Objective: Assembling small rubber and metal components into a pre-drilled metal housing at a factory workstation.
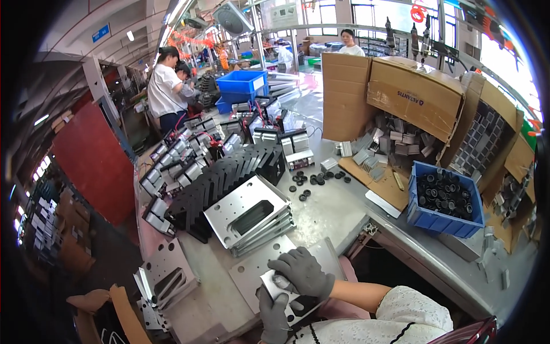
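Close to my body at the table's front, both gloved hands are on a silver sheet-metal bracket [268,280]. My left hand [274,316] grips its near side, thumb across the face. My right hand [302,272] is closed over the far side with bent fingers; anything under them is hidden. Beneath lies a flat metal panel [245,276] with round holes. Just beyond stands a stack of silver brackets [243,211] with oval cut-outs. More brackets [172,269] lean at the left edge. Loose black rubber grommets [316,179] are scattered past the stack.
A row of black finned brackets [223,180] and several silver assemblies with wires [180,155] occupy the left. At right are a blue bin [438,225] of black rings and a cardboard box [415,94] with metal heat sinks. Blue crates [243,83] and co-workers [166,89] are farther back.
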{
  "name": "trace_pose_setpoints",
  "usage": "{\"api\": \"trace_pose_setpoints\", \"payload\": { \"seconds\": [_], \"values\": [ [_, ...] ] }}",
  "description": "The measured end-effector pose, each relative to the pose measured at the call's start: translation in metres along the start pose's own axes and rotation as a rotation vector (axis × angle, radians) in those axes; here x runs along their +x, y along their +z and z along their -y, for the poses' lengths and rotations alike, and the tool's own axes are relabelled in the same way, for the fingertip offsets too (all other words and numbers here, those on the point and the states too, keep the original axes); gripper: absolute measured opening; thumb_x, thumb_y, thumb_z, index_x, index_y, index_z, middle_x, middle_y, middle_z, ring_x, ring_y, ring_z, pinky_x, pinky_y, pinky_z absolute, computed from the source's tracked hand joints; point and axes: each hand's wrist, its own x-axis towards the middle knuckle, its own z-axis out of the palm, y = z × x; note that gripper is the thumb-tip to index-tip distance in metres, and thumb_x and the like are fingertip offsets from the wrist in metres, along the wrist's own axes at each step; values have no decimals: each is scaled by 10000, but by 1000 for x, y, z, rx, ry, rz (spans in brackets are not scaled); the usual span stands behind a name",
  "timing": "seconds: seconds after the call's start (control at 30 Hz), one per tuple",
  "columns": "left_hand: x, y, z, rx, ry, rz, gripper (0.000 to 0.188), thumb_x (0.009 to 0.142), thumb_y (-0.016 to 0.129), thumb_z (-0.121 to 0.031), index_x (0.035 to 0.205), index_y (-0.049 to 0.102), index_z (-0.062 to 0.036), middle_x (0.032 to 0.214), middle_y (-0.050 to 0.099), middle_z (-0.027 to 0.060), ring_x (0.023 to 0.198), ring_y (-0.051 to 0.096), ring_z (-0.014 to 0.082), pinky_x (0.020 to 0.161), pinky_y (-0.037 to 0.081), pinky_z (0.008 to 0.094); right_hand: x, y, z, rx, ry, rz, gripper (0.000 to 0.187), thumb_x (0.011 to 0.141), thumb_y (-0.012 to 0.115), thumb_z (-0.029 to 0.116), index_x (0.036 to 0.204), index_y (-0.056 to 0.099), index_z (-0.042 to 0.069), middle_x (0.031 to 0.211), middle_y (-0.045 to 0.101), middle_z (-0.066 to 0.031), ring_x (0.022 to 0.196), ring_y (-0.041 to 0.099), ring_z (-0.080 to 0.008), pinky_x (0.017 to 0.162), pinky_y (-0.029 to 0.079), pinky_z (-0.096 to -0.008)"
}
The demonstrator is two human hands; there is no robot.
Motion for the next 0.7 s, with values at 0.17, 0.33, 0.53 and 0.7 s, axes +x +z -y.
{"api": "trace_pose_setpoints", "payload": {
  "seconds": [0.17, 0.33, 0.53, 0.7],
  "values": [
    [5, 6, -5, -46, -116, -45, 554, 779, 438, 5, 1332, 404, 5, 1052, 620, 176, 616, 651, 239, 507, 537, 282, 2, 2, -15, 15, -12, 87, 299, 899, 547, 366, 1068, 600, 125, 842, 611, -73, 804, 599, -269, 779, 428, -389],
    [13, 0, -6, -17, -69, -5, 555, 793, 433, 15, 1348, 414, 19, 1125, 587, 167, 713, 661, 232, 559, 567, 291, 3, 5, -31, 126, -111, 43, 340, 907, 584, 423, 1069, 582, 124, 798, 596, -68, 750, 610, -258, 718, 434, -375],
    [10, -3, -7, -42, -103, 13, 571, 800, 425, 25, 1370, 408, 28, 1110, 595, 146, 724, 653, 222, 572, 568, 281, 6, 7, -30, 104, -80, 159, 362, 898, 589, 447, 1051, 609, 119, 818, 623, -88, 756, 628, -285, 709, 462, -406],
    [11, -9, -6, -24, -90, 97, 535, 814, 487, -64, 1340, 433, 16, 1046, 632, 147, 616, 635, 187, 563, 517, 270, 6, 6, -42, 136, -28, 254, 308, 810, 686, 355, 1030, 650, 143, 808, 666, -91, 738, 646, -322, 674, 491, -434]
  ]
}}
